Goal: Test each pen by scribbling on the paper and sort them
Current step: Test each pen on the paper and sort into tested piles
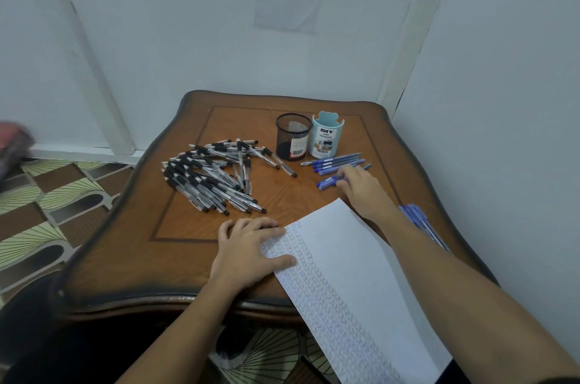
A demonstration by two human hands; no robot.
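On the wooden table (pixel 131 245), right hand (pixel 361 186) touches blue pen (pixel 326 183).

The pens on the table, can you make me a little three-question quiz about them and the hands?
1. True or false: the left hand rests flat on the edge of the paper.
2. Which colour of pen is the right hand reaching for?
A. black
B. blue
C. red
3. Fill in: the black mesh cup and the light blue organizer stand ____ each other at the back of the table.

Key:
1. True.
2. B: its fingers are on a blue pen, near the other blue pens. The black pens lie in a pile to the left.
3. Beside.
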